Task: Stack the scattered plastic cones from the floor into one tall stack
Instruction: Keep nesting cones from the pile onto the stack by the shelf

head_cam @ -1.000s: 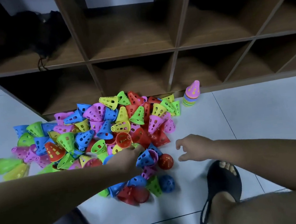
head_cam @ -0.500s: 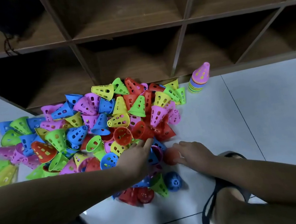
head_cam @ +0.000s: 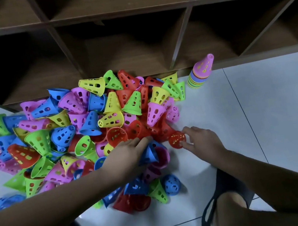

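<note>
A heap of perforated plastic cones (head_cam: 80, 127) in blue, green, pink, yellow and red covers the white floor in front of a shelf. A short stack of cones (head_cam: 201, 73) with a pink one on top stands upright at the heap's right, by the shelf base. My left hand (head_cam: 128, 151) lies with straight fingers on the heap's near side, over a blue cone (head_cam: 150, 153). My right hand (head_cam: 200, 140) pinches a red perforated ball (head_cam: 177, 139) between thumb and fingers, just right of the heap.
A dark wooden cubby shelf (head_cam: 133, 37) rises behind the heap. A blue perforated ball (head_cam: 171, 185) lies near my feet. My feet in black sandals (head_cam: 224, 198) stand at the bottom. White floor tiles (head_cam: 260, 115) stretch to the right.
The camera has dropped closer to the heap. My right hand reached left to the red ball and now pinches it off toward the right. My left hand slid forward over the blue cone.
</note>
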Demonstrator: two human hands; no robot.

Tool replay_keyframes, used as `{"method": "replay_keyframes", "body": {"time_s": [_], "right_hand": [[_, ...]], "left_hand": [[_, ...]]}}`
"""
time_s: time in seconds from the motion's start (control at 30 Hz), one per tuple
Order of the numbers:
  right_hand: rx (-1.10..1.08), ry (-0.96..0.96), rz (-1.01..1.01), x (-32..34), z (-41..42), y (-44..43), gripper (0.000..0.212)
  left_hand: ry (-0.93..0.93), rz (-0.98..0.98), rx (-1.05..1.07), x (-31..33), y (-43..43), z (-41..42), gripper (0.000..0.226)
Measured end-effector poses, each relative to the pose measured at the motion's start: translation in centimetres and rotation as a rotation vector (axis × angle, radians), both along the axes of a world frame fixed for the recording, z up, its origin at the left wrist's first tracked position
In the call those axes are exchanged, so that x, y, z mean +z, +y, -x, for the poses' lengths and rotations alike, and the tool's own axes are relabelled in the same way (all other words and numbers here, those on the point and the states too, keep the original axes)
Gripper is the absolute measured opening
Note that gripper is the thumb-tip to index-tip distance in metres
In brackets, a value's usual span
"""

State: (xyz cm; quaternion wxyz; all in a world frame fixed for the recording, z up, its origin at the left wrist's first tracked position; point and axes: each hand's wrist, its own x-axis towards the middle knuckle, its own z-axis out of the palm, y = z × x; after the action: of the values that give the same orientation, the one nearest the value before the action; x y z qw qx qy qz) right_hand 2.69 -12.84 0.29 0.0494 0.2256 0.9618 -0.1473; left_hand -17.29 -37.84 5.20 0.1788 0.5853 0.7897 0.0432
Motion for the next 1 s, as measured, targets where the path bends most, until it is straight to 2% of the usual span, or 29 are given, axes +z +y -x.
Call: {"method": "replay_keyframes", "body": {"time_s": [0.13, 0.27, 0.33, 0.37, 0.4, 0.47, 0.53, 0.57, 0.67, 0.77, 0.87, 1.0], "right_hand": [[-0.063, -0.039, 0.010, -0.5, -0.1, 1.4, 0.035], [-0.190, -0.093, 0.048, 0.5, 0.3, 2.0, 0.040], [-0.261, -0.029, 0.113, 2.3, 0.7, 1.3, 0.045], [-0.277, 0.038, 0.168, 3.4, 1.1, 0.5, 0.040], [-0.274, 0.109, 0.264, 4.6, 1.6, -0.5, 0.031], [-0.222, 0.164, 0.583, 6.8, 3.1, -2.7, 0.017], [-0.195, 0.107, 0.873, 8.3, 4.4, -4.3, 0.021], [-0.202, 0.098, 0.942, 8.7, 4.9, -4.5, 0.024], [-0.250, 0.116, 0.964, 8.8, 5.6, -4.0, 0.019], [-0.265, 0.050, 0.968, 8.1, 5.1, -3.1, 0.018], [-0.279, 0.016, 0.961, 7.4, 4.2, -1.8, 0.019], [-0.412, -0.004, 0.867, 5.6, 2.6, 1.5, 0.028]], "left_hand": [[-0.151, 0.025, 0.160, 1.7, 0.8, 0.0, 0.087], [-0.160, 0.107, 0.246, 1.8, 0.8, 0.4, 0.076], [-0.181, 0.091, 0.250, 1.8, 0.7, 0.8, 0.070], [-0.201, 0.067, 0.251, 1.9, 0.7, 0.9, 0.066], [-0.214, 0.041, 0.253, 2.0, 0.9, 1.0, 0.062], [-0.232, 0.000, 0.258, 2.1, 1.3, 1.2, 0.057], [-0.254, -0.041, 0.267, 2.0, 1.8, 1.0, 0.054], [-0.258, -0.061, 0.267, 1.9, 2.0, 0.9, 0.053], [-0.256, -0.141, 0.247, 1.4, 2.7, 0.5, 0.052], [-0.297, -0.198, 0.211, 0.7, 3.2, 0.1, 0.055], [-0.346, -0.181, 0.192, -0.1, 3.7, -0.6, 0.064], [-0.392, -0.082, 0.184, -1.4, 4.0, -2.2, 0.075]]}}
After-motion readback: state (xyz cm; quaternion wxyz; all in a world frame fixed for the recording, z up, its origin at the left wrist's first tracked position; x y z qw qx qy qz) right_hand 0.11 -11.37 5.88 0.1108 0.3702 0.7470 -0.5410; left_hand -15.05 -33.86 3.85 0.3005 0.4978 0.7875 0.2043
